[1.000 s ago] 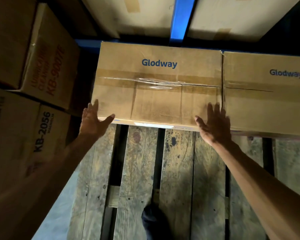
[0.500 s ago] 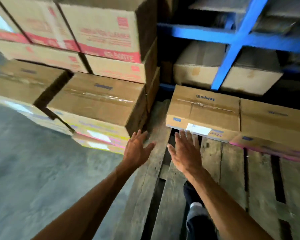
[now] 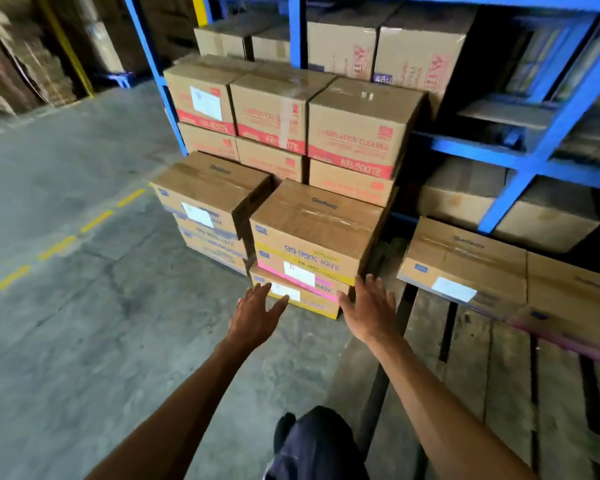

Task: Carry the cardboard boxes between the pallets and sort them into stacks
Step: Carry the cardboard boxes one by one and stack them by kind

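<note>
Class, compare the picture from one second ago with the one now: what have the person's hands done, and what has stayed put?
Both hands have let go of the Glodway box on the wooden pallet and swung left: the left hand and right hand now reach, fingers open, toward the stack of Glodway boxes on the floor. The box on the pallet stays beside its neighbour.

Single head-worn wide-angle view, forward and down over outstretched arms toward nearby stacked boxes [image 3: 312,237].

Floor [image 3: 84,323]: grey concrete, cracked, dashed yellow line [image 3: 63,244] at left.
Racking [image 3: 534,161]: blue steel frame, behind.
Light: dim at far left.
</note>
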`<state>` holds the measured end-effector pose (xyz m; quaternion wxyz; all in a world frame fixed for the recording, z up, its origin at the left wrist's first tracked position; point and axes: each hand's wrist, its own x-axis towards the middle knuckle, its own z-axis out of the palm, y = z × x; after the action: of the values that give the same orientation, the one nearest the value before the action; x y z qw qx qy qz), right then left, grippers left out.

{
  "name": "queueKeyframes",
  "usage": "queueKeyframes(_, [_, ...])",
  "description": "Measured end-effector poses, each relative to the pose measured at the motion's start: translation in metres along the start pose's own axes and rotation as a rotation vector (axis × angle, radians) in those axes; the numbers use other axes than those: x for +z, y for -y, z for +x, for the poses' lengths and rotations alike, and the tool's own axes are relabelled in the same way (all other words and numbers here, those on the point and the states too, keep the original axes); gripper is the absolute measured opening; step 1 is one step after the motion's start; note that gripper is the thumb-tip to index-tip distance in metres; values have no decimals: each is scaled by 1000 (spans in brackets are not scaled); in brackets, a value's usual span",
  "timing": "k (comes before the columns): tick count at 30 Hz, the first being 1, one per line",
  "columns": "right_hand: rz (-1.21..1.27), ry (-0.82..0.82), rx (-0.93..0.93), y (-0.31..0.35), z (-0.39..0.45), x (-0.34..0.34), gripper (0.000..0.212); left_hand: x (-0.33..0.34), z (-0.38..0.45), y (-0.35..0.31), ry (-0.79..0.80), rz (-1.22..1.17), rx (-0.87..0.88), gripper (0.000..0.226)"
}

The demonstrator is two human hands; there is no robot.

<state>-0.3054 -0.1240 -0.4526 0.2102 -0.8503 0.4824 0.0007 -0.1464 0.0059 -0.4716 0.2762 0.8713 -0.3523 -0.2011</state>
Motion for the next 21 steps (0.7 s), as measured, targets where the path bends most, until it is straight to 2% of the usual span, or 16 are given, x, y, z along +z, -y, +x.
queueKeyframes(5, [-18, 2, 92, 8, 39, 12, 61, -18, 49, 22, 23, -20, 79, 59])
queueKeyframes(10, [-2, -3, 164, 16, 128, 44, 61, -17, 157, 55, 46, -22, 107, 57])
queueKeyframes(13, [20, 7, 256, 17, 190, 69, 61, -6, 244, 78, 131, -18, 70, 51])
queueKeyframes(16, [49, -12, 335, 11, 246, 88, 61, 7, 329, 98, 195, -7, 26, 73])
queueKeyframes(18, [45, -27, 363, 4, 274, 98, 62, 19, 376, 116, 173, 49, 28, 85])
queueKeyframes(21, [28, -68, 381, -14, 319, 125, 68, 30, 433, 132, 179, 160, 53, 69])
